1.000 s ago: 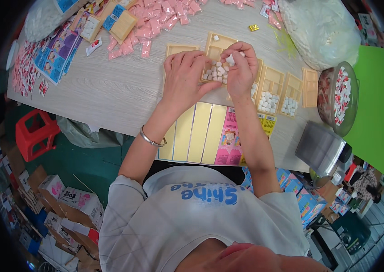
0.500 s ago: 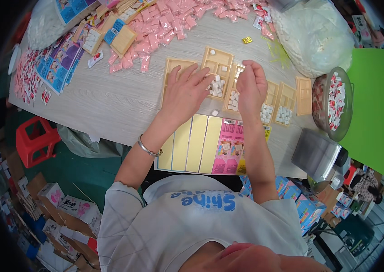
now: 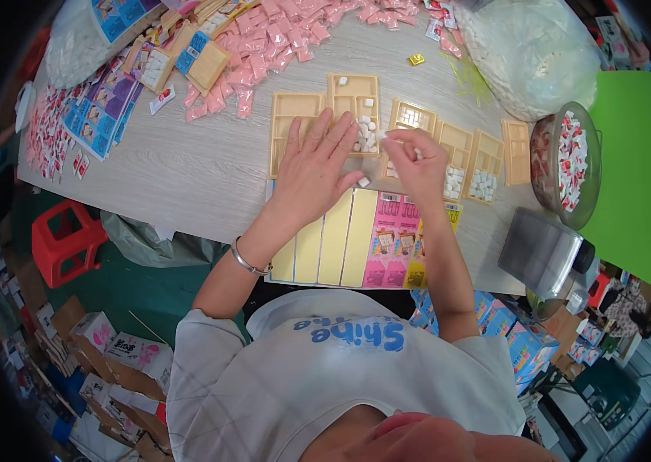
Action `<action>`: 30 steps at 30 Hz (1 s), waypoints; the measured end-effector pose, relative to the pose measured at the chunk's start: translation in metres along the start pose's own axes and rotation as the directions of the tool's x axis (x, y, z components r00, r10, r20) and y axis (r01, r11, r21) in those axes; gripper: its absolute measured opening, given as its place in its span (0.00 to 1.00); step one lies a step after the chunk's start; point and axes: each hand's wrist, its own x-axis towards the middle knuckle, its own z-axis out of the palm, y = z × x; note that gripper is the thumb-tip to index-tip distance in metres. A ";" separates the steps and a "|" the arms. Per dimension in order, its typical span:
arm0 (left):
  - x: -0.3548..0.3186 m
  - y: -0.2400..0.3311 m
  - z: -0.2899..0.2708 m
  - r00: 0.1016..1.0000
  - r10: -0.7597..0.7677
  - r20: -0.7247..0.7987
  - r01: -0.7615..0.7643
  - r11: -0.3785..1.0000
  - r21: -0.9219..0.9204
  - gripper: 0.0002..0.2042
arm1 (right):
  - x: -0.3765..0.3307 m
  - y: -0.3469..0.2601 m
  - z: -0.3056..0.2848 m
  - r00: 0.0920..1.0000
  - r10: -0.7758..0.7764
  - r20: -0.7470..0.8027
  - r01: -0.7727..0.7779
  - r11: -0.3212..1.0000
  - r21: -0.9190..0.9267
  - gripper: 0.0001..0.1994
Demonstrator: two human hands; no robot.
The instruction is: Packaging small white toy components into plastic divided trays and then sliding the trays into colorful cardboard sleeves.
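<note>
At the right edge of the beige compartment tray (image 3: 350, 89), your right hand (image 3: 423, 165) has come back leftward from over the neighbouring tray (image 3: 418, 105), fingertips drawn together on what looks like a white cube (image 3: 382, 135); that seems to bring your handling back to the first tray, whose heaped cubes (image 3: 365, 138) lie in its near part. Your left hand (image 3: 304, 175) stays open, palm down, fingers spread between this tray and the left tray (image 3: 285, 105). A loose cube (image 3: 364, 182) remains on the table, just beside your left thumb. Nearer lie yellow card strips (image 3: 333, 246); farther off, pink sachets (image 3: 279, 38).
</note>
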 end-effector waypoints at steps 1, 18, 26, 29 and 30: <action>0.000 0.001 0.001 1.000 0.001 0.005 -0.001 1.000 -0.002 0.38 | 0.000 0.002 -0.006 0.982 0.187 -0.019 -0.178 0.960 0.218 0.04; -0.005 0.013 0.011 1.000 0.007 0.008 -0.007 1.000 -0.025 0.38 | 0.042 -0.001 0.001 0.977 -0.113 0.182 0.174 0.912 -0.370 0.08; -0.007 0.017 0.017 0.998 0.045 0.050 -0.044 0.999 -0.014 0.39 | 0.036 -0.007 0.003 0.931 -0.265 0.251 0.361 0.772 -0.523 0.05; -0.008 0.016 0.016 0.997 0.041 0.058 -0.040 0.999 -0.014 0.39 | 0.038 -0.016 0.003 0.925 -0.226 0.306 0.366 0.748 -0.553 0.04; -0.008 0.016 0.015 0.998 0.048 0.049 -0.047 0.999 -0.020 0.39 | 0.038 -0.021 0.001 0.932 -0.183 0.314 0.335 0.768 -0.547 0.05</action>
